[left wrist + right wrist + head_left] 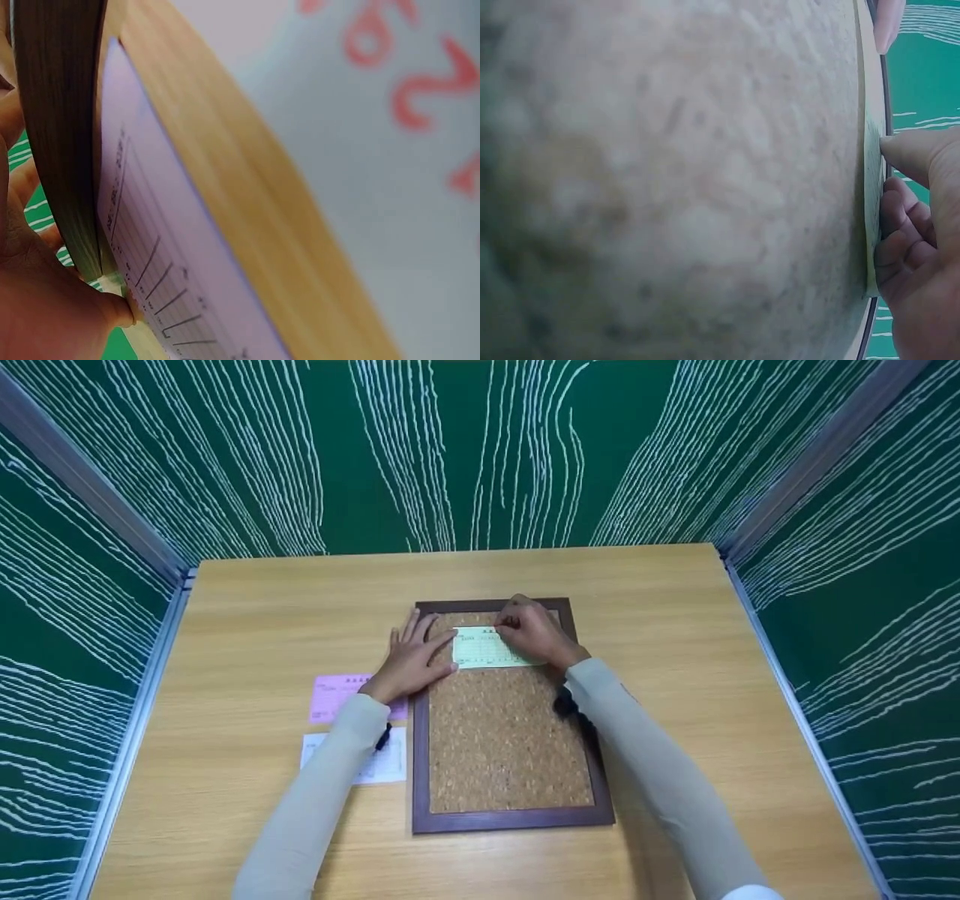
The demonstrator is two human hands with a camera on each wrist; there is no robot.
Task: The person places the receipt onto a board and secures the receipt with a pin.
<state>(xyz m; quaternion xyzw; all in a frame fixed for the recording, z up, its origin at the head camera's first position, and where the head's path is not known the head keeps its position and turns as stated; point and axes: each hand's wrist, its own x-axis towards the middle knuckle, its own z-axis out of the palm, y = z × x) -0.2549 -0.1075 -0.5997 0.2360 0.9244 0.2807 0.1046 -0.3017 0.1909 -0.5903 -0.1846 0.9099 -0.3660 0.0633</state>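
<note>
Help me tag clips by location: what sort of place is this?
Probably a purpose-built work or recording booth: white-streaked green panels surround three sides of a wood-grain table, and grey posts stand at its far corners.

Even, fairly bright light covers the surface (pixel 247 615), with a soft shadow beside the right sleeve (pixel 664 780). In the right wrist view, the board (pixel 667 187) is a hazy, out-of-focus blur.
</note>
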